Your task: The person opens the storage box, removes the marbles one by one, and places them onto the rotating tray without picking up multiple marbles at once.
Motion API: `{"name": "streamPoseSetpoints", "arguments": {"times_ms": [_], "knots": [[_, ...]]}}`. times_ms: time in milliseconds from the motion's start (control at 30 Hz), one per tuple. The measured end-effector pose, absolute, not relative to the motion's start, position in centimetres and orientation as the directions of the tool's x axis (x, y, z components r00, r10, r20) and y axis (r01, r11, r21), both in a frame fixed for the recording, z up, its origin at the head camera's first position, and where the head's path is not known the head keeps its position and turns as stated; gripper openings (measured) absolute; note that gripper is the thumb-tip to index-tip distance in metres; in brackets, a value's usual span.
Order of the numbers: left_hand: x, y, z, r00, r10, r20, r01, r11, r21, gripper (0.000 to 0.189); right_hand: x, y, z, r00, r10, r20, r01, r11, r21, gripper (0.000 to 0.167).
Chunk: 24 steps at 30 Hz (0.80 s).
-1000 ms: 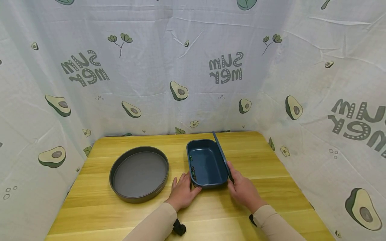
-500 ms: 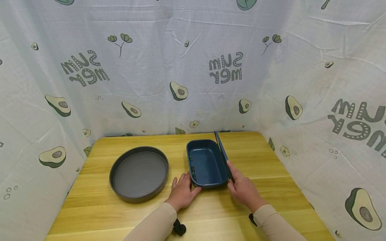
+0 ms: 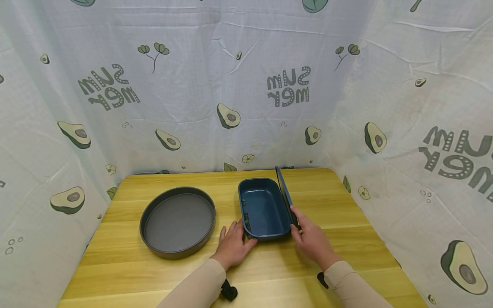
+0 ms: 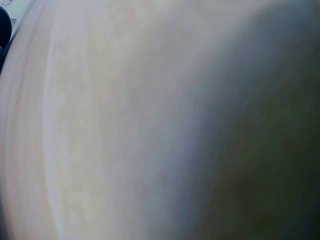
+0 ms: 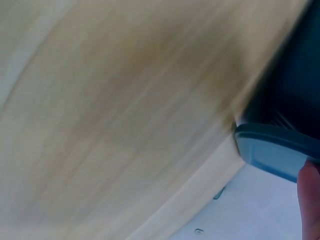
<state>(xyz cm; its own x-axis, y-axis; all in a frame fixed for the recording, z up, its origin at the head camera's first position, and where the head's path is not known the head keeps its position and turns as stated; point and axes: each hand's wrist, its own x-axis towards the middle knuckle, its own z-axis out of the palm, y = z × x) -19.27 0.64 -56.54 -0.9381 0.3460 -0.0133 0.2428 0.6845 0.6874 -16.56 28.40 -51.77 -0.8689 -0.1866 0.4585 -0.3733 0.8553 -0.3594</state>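
Observation:
A deep blue rectangular container [image 3: 265, 209] stands uncovered on the table. Several tiny dark green and brown round pieces [image 3: 247, 218] lie along its left inner side. The left hand [image 3: 232, 248] rests at the container's near left corner, fingers spread along the side and thumb at the front. Beside the container's right side, the right hand [image 3: 311, 241] grips the near end of a blue lid [image 3: 284, 186], which stands steeply on edge. In the right wrist view, one finger [image 5: 309, 200] lies against the lid [image 5: 275, 156]. The left wrist view is mostly blurred tabletop and shadow.
A round dark grey pan [image 3: 177, 220] with a low rim stands left of the container. A printed curtain [image 3: 254, 77] hangs behind and around the wooden table [image 3: 339, 201]. Black fittings [image 3: 229, 291] sit by both wrists.
The right hand has tilted the lid outward, its far end shifting slightly right, so more of its inner face shows. The left hand, container and pan have stayed put.

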Motion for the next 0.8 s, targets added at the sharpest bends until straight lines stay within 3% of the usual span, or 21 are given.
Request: {"name": "streamPoseSetpoints", "arguments": {"times_ms": [367,800], "knots": [[-19.5,0.6,-56.6,-0.936,0.348,-0.051,0.225,0.705,0.673,0.086,-17.0,28.7,-51.0,-0.817,-0.126,0.563,-0.385,0.845,-0.370,0.048],[-19.5,0.6,-56.6,-0.937,0.346,-0.049,0.224,0.702,0.676,0.085,-17.2,30.0,-51.0,-0.778,-0.078,0.623,-0.354,0.874,-0.332,0.057]]}}
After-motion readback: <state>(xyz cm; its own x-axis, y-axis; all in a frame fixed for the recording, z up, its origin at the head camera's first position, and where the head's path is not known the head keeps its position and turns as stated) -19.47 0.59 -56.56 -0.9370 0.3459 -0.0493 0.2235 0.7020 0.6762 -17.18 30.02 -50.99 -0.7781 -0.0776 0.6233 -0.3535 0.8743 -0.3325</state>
